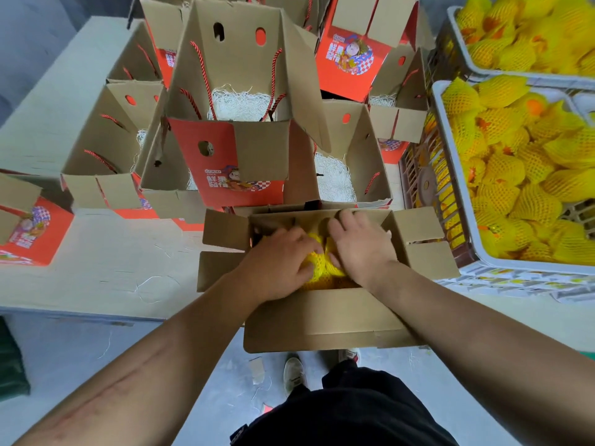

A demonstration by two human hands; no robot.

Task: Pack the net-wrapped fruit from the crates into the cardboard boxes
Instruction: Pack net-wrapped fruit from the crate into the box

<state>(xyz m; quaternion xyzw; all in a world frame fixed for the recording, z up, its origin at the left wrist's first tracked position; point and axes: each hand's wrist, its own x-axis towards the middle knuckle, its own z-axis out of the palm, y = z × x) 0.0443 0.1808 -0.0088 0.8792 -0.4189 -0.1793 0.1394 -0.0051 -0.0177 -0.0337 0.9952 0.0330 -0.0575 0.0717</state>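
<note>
Both bare arms reach forward and down, hands close together

The left hand (278,263) lies palm down with fingers curled inward; the right hand (359,244) is palm down too, fingers straighter and spread, thumb toward the left hand

Cardboard-topped table (106,252): open boxes (238,91), fruit crates (502,175).

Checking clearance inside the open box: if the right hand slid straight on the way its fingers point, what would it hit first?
The right hand points away from the person, over the net-wrapped fruit. Going straight on, it would probably meet the far wall of the cardboard box first; its fingertips already look close to it, though depth is unclear.
</note>
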